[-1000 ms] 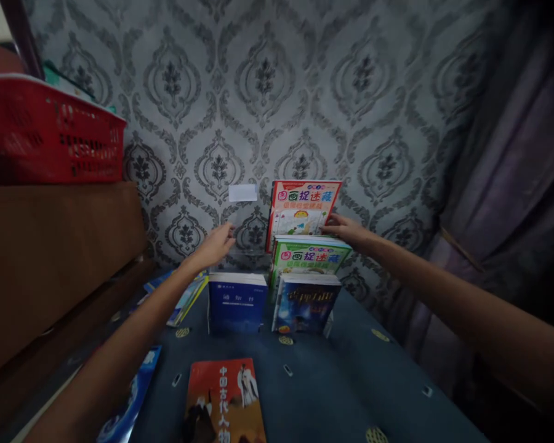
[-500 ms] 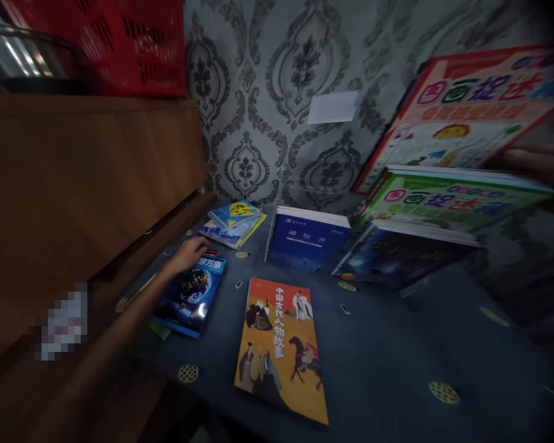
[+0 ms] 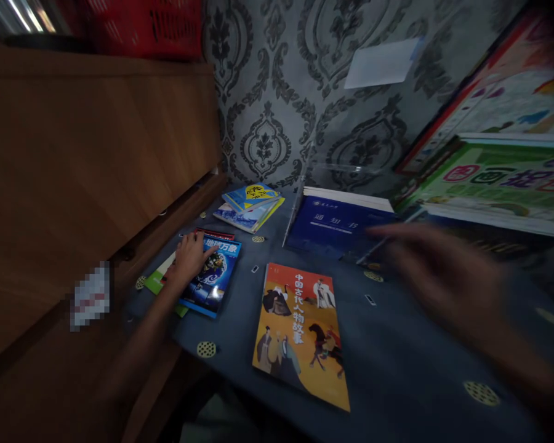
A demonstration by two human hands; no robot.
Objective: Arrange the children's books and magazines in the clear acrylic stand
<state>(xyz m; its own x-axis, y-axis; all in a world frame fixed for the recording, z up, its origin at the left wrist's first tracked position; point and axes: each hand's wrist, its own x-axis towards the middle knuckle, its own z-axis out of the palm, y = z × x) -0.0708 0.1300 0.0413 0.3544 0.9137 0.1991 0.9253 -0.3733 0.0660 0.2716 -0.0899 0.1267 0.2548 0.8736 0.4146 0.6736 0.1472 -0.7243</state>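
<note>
My left hand point(image 3: 190, 253) lies with fingers spread on a dark blue paperback book point(image 3: 212, 277). Beneath this paperback are a red-edged book point(image 3: 216, 235) and a green-edged book point(image 3: 154, 282), both mostly covered. My right hand point(image 3: 447, 277), blurred, hangs over the table's right side with a finger stretched out and nothing seen in it. Its fingertip overlaps a blue booklet point(image 3: 325, 229) in a clear stand; whether they touch I cannot tell. Between my hands an orange paperback book point(image 3: 300, 335) lies face up.
Upright at right are a green picture book point(image 3: 503, 175), a red-bordered picture book point(image 3: 503, 101) and a dark book point(image 3: 498, 246). A small book pile point(image 3: 249, 206) sits near the wall. The wooden cabinet point(image 3: 96, 141) borders the left side, with a red basket point(image 3: 152, 27) on top.
My left hand has come down onto the blue paperback, with fingers spread. My right hand has moved left and down from the red-bordered book. The view has shifted, showing the table's things elsewhere.
</note>
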